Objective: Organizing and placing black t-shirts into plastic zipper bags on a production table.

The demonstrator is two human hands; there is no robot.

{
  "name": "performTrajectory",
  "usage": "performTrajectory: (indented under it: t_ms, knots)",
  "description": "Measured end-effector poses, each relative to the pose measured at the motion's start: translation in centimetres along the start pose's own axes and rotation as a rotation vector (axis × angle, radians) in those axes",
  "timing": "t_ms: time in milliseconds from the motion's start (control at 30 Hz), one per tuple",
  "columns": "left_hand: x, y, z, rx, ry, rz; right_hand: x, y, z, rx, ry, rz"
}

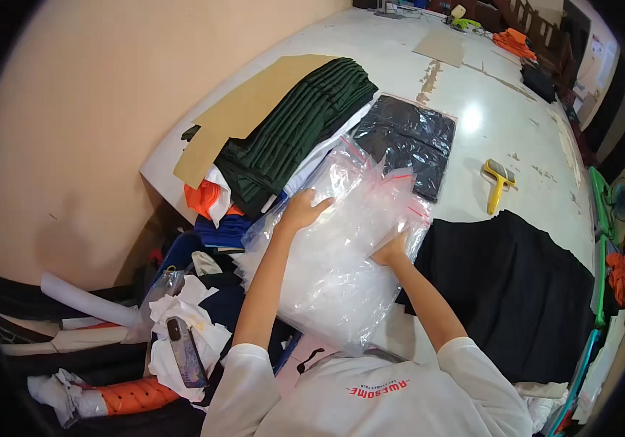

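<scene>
A loose pile of clear plastic bags (305, 277) with red seal strips fills the middle of the view. My left hand (303, 210) lies on the upper left of the pile, thumb held apart from the fingers. Toward the pile's right side, my right hand (390, 249) reaches among the bags, its fingertips hidden by plastic. Beyond the bags lies a bagged black garment (407, 131). Black fabric (501, 284) spreads to the right of the pile, with a yellow-handled roller (498, 182) above it on the white tabletop (501, 116).
Folded dark green garments (290, 131) and tan board (254, 95) lie at back left beside a wall. Lower left are a phone (187, 349) on crumpled paper and several rolls (90, 298). Orange cloth (512, 44) sits at the far end; a fan (622, 200) stands at right.
</scene>
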State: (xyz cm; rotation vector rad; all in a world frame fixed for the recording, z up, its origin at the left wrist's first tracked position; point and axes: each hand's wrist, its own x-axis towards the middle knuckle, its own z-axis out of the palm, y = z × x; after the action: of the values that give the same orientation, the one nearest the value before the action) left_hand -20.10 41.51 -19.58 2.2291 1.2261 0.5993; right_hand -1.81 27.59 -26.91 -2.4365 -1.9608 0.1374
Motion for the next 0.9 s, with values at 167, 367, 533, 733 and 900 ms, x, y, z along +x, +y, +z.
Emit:
performTrajectory:
  t_ms: [167, 367, 533, 733, 900]
  knots:
    - [0.5, -0.9, 1.3, -0.225, 0.059, 0.042, 0.7, 0.8, 1.2, 0.01, -0.077, -0.007]
    - [0.9, -2.9, 2.1, -0.137, 0.108, 0.089, 0.5, 0.3, 0.3, 0.038, -0.042, -0.009]
    - [2.2, -2.8, 0.6, -0.156, 0.037, -0.145, 0.5, 0.5, 0.7, 0.011, 0.008, -0.028]
    - [2.7, -1.4, 0.3, -0.022, 0.008, -0.155, 0.6, 0.7, 0.9, 0.034, 0.013, -0.016]
    - [1.4, 0.5, 0.1, -0.108, -0.013, -0.05, 0.5, 0.0, -0.6, 0.107, -0.068, -0.05]
